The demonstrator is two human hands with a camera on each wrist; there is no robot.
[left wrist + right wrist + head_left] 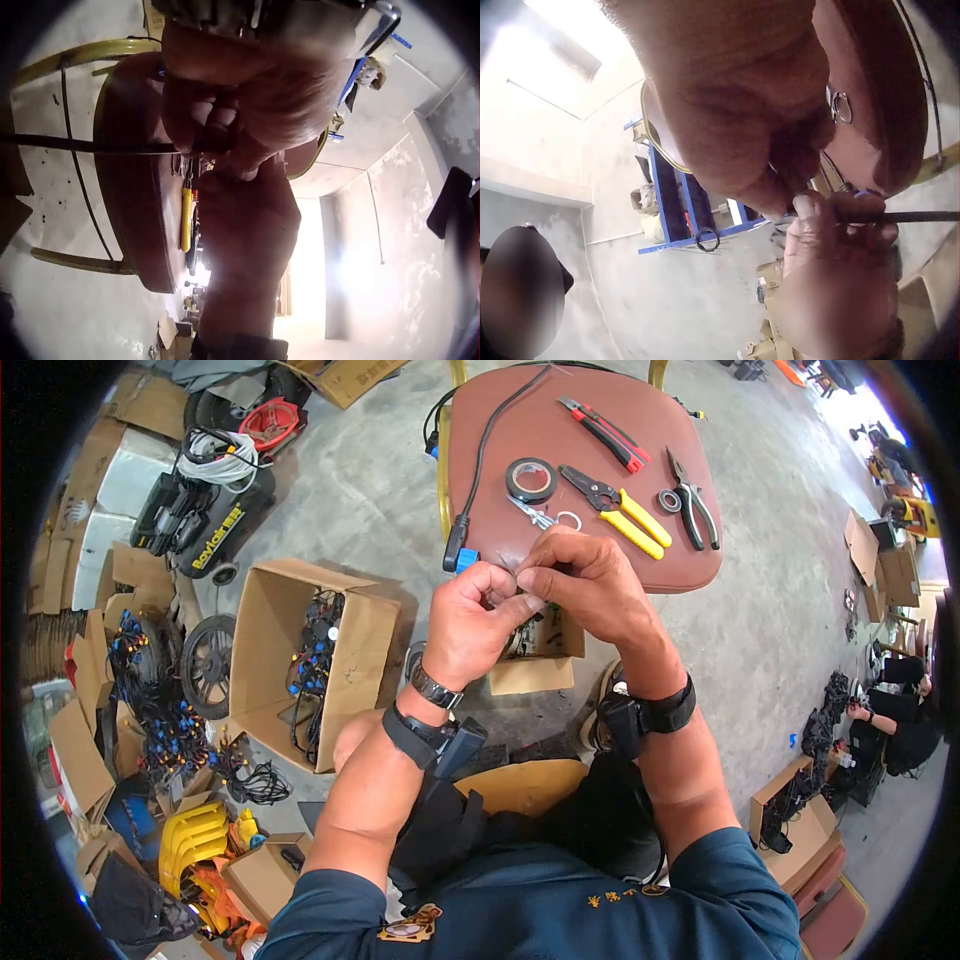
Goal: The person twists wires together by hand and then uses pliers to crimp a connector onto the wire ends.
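Note:
My left hand (468, 622) grips a black cable (919, 217), which runs out straight from its curled fingers in both wrist views. Thumb and forefinger of my right hand (600, 582) meet the left fingertips and pinch a thin wire end, mostly hidden by the fingers. Both hands are over the near edge of a brown padded chair seat (690, 420). Lying on the seat are wire strippers (635, 523) with yellow handles, needle-nose pliers (690, 500), a red-black utility knife (605, 435), black tape (531, 480) and small scissors (545, 518). A blue connector (466, 560) shows beside the left hand.
Below the hands stands a small open carton (530, 678). A larger cardboard box (280, 610) of cables with blue connectors is at left, near more piled cables (170, 730). A black cord (487, 450) crosses the seat. Another person (890, 730) sits far right.

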